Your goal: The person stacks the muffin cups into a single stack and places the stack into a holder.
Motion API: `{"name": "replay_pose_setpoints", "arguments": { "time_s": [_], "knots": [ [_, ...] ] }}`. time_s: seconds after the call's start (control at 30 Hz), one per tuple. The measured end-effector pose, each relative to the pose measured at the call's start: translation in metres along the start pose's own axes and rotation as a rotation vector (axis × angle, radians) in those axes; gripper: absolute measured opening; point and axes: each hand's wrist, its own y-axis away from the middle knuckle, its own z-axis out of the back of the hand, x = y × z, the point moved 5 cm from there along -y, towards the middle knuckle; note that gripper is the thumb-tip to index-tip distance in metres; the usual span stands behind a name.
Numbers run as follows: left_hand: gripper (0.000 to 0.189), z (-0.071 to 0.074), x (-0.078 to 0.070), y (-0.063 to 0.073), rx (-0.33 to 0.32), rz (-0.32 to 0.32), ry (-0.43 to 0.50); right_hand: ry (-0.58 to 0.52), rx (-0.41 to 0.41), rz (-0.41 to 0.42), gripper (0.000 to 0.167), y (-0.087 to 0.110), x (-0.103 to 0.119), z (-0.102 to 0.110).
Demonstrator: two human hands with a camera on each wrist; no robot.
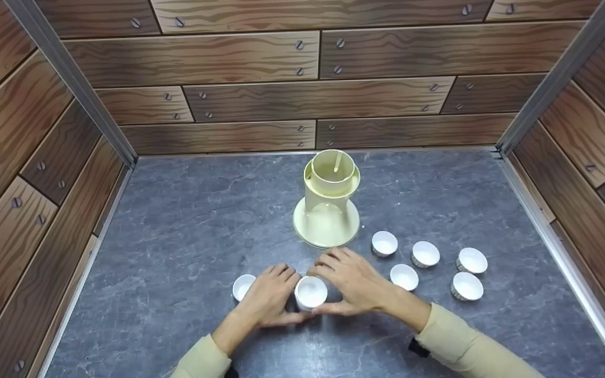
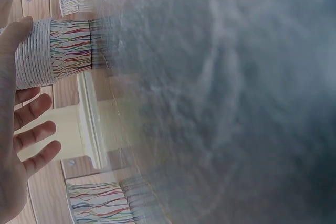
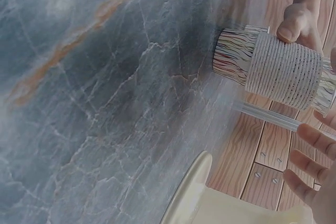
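A stack of white paper cups (image 1: pixel 311 302) with coloured wavy lines stands upright on the table between both hands; its piled rims (image 3: pixel 283 72) show in the right wrist view. My left hand (image 1: pixel 271 296) holds the stack from the left, thumb on the near side, other fingers spread in the left wrist view. At the top, my right hand (image 1: pixel 352 283) pinches a paper cup (image 3: pixel 327 88) between thumb and index finger. That cup's patterned side shows above the piled rims, so it sits partly inside the stack. A single paper cup (image 1: pixel 243 286) stands left, partly covered by my left hand.
Several separate paper cups (image 1: pixel 425 254) stand upright on the right side of the dark marbled table (image 1: pixel 192 220). Behind the hands rises a pale yellow cylindrical device (image 1: pixel 329 210) with a round base. Wood-patterned walls (image 1: pixel 250 100) enclose the table at the back and sides.
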Motion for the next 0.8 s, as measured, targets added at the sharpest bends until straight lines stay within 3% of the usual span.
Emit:
{"name": "replay_pose_setpoints", "arguments": {
  "time_s": [0.8],
  "knots": [
    [0.072,0.0,0.0,0.0,0.02,0.013,-0.01,-0.026,0.02,-0.014,0.067,0.002,-0.003,-0.012]
  ]
}}
